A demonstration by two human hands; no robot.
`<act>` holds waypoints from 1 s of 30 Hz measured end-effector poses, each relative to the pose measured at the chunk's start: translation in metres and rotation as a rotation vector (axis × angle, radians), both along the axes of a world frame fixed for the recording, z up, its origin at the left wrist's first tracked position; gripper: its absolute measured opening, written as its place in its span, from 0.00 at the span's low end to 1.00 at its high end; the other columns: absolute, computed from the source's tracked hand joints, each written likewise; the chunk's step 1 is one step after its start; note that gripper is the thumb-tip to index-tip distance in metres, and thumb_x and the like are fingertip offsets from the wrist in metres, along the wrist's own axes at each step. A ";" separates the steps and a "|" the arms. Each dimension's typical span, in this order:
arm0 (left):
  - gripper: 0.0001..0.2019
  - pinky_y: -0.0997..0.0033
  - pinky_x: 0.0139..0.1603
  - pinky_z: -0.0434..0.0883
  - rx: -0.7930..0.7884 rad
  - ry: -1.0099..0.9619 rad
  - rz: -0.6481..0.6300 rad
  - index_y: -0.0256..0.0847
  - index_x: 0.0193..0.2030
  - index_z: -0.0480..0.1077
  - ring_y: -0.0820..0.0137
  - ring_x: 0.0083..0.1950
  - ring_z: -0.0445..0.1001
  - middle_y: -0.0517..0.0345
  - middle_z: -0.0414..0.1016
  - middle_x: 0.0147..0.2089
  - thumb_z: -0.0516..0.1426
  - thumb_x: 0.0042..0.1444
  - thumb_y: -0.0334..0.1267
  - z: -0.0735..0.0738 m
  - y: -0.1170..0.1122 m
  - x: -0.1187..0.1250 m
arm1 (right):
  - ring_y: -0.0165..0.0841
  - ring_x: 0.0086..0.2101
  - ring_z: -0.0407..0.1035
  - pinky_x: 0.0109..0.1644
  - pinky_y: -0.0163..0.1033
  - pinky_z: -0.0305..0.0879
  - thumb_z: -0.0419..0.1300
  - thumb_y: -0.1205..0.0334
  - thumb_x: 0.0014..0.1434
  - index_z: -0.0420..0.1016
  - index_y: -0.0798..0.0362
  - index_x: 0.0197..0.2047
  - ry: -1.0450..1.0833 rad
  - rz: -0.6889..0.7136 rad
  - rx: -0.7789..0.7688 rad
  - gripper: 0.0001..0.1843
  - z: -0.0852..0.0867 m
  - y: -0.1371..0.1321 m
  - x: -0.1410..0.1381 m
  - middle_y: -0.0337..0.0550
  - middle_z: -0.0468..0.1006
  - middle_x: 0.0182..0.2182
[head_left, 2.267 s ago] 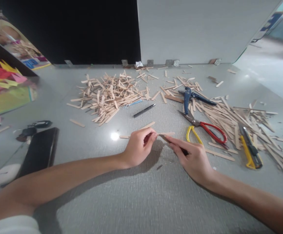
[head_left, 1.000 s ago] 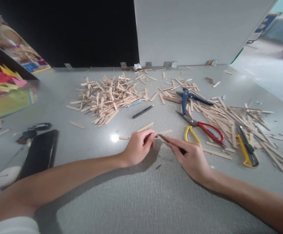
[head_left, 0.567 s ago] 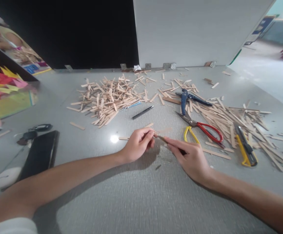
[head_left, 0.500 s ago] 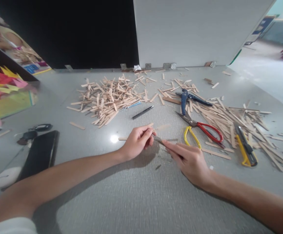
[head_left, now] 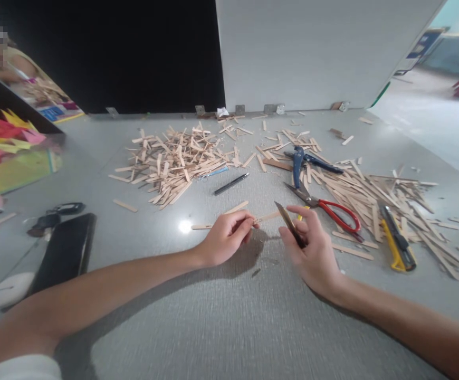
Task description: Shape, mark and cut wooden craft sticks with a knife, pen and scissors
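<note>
My left hand [head_left: 225, 237] is closed in a pinch on a thin wooden craft stick [head_left: 269, 216], whose pale end juts out to the right. Two more stick ends, one wooden stick [head_left: 201, 227] to the left and another stick [head_left: 238, 206] behind the knuckles, show around this hand; whether it holds them I cannot tell. In my right hand [head_left: 312, 250] is a narrow, pointed metal blade [head_left: 288, 221], tip up and to the left, apart from the stick. Its lower end is hidden in the palm, and the index finger is lifted off it.
Behind my hands lie a heap of cut sticks [head_left: 174, 158] and a pen [head_left: 231, 183]. On the right are blue-handled pliers [head_left: 298, 163], red-and-yellow-handled scissors [head_left: 338, 214], a yellow cutter [head_left: 396, 240] and longer sticks [head_left: 356, 184]. A phone [head_left: 65, 253] lies left. Upright panels [head_left: 293, 58] stand behind.
My right hand has drawn the blade back from the left hand and turned its tip upward, raising the index finger. The left hand has shifted slightly right with its stick.
</note>
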State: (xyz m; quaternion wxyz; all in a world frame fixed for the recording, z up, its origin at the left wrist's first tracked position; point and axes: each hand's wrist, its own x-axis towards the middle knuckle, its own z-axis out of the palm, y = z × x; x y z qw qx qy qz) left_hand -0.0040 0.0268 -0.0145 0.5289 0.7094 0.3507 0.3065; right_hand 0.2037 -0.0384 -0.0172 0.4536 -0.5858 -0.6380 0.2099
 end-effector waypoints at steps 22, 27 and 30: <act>0.19 0.73 0.28 0.59 0.144 0.106 -0.063 0.39 0.35 0.76 0.72 0.25 0.62 0.65 0.65 0.23 0.53 0.73 0.48 -0.006 0.003 0.002 | 0.29 0.22 0.57 0.25 0.34 0.54 0.58 0.53 0.65 0.64 0.48 0.26 0.023 0.063 -0.100 0.17 -0.001 0.010 0.000 0.32 0.60 0.20; 0.18 0.73 0.29 0.60 0.193 0.138 -0.062 0.38 0.37 0.77 0.72 0.26 0.64 0.63 0.69 0.25 0.53 0.73 0.46 -0.008 0.006 0.004 | 0.29 0.23 0.56 0.26 0.34 0.54 0.60 0.50 0.66 0.65 0.49 0.26 -0.003 0.054 -0.069 0.19 -0.004 0.013 0.003 0.33 0.61 0.20; 0.17 0.73 0.29 0.61 0.185 0.128 -0.065 0.38 0.36 0.77 0.72 0.26 0.65 0.64 0.69 0.25 0.54 0.72 0.46 -0.010 0.008 0.004 | 0.29 0.23 0.56 0.26 0.34 0.54 0.60 0.50 0.65 0.67 0.49 0.26 0.001 0.058 -0.067 0.19 -0.005 0.015 0.004 0.33 0.61 0.20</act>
